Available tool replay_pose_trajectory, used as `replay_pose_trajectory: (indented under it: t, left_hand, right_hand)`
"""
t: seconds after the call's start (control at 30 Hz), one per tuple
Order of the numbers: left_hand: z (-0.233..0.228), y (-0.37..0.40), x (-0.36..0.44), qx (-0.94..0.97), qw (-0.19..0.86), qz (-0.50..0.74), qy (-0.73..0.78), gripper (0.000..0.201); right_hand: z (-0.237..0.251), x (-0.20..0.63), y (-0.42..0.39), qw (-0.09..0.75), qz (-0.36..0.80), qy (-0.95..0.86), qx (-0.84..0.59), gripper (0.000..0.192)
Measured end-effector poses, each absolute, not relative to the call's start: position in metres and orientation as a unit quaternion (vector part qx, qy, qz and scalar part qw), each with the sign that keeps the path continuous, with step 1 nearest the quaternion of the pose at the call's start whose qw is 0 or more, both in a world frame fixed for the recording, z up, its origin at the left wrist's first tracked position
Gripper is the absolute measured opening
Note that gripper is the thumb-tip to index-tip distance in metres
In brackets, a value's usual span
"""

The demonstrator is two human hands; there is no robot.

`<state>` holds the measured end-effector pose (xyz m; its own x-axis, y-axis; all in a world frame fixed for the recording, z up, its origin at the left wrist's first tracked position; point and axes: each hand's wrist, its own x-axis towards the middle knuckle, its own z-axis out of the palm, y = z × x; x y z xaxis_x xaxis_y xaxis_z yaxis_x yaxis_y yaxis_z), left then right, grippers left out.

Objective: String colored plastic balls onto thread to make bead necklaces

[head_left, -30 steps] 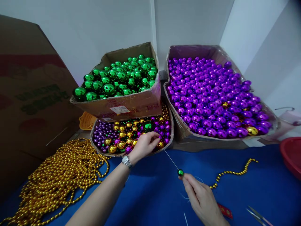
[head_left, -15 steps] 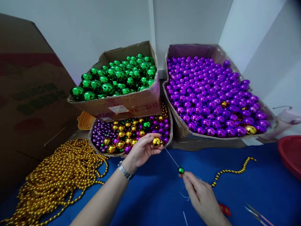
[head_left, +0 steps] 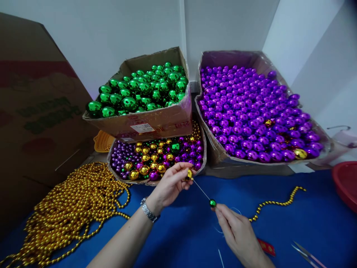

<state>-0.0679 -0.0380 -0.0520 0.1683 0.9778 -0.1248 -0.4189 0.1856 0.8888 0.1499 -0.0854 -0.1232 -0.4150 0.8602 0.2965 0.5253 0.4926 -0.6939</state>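
My left hand (head_left: 173, 184), with a metal watch on the wrist, pinches a shiny gold bead (head_left: 189, 174) in front of the mixed-bead box. In my right hand (head_left: 237, 229), lower and to the right, a long thin needle (head_left: 201, 189) is held near a green bead (head_left: 212, 203) threaded on it. The needle's far tip reaches the gold bead; whether it has entered the hole I cannot tell. Pale thread (head_left: 236, 210) trails beside my right hand.
A box of green beads (head_left: 164, 130) rests over the mixed-bead box (head_left: 205, 156). Right of it stands a box of purple beads (head_left: 216, 149). Gold bead strands (head_left: 75, 201) lie left. A short gold strand (head_left: 275, 203), scissors (head_left: 304, 253) and a red basin (head_left: 344, 182) are at right.
My left hand has turned the gold bead and shifted slightly right and down, so the fingers cover more of it. My right hand has barely moved, and the view has shifted slightly.
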Motion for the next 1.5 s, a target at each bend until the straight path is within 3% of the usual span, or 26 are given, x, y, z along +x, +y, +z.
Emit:
replay_pose_trajectory:
  t: [0.13,0.43,0.77,0.97,1.07,1.13,1.2,1.23,1.37,1.5]
  left_hand:
    - [-0.058,-0.048,-0.059,0.435,0.62,0.506,0.413,0.032]
    - [-0.068,-0.063,-0.05,0.414,0.64,0.498,0.414,0.033]
    - [-0.074,-0.071,-0.043,0.433,0.64,0.455,0.442,0.037]
    - [-0.062,-0.073,-0.051,0.504,0.631,0.406,0.428,0.037]
    - [-0.046,-0.063,-0.082,0.581,0.492,0.429,0.486,0.032]
    - [-0.034,-0.05,-0.12,0.625,0.284,0.441,0.578,0.027]
    - [-0.024,-0.035,-0.167,0.615,0.025,0.333,0.715,0.027]
    - [-0.02,-0.028,-0.191,0.595,-0.017,0.299,0.746,0.029]
    - [-0.019,-0.001,-0.266,0.586,-0.033,0.151,0.795,0.022]
    - [-0.03,0.011,-0.29,0.596,-0.013,0.03,0.803,0.019]
  right_hand:
    - [-0.127,0.149,-0.085,0.326,0.234,-0.81,-0.428,0.027]
    - [-0.131,0.148,-0.084,0.334,0.211,-0.818,-0.419,0.027]
    - [-0.137,0.141,-0.087,0.29,0.278,-0.82,-0.407,0.025]
    - [-0.138,0.144,-0.086,0.314,0.296,-0.816,-0.384,0.022]
    - [-0.138,0.149,-0.086,0.317,0.288,-0.819,-0.382,0.021]
    - [-0.138,0.151,-0.087,0.324,0.292,-0.811,-0.391,0.02]
    - [-0.139,0.152,-0.088,0.337,0.297,-0.799,-0.401,0.02]
    - [-0.14,0.152,-0.089,0.344,0.298,-0.794,-0.403,0.02]
    - [-0.143,0.149,-0.089,0.339,0.299,-0.807,-0.38,0.02]
    - [-0.144,0.147,-0.089,0.32,0.311,-0.813,-0.373,0.02]
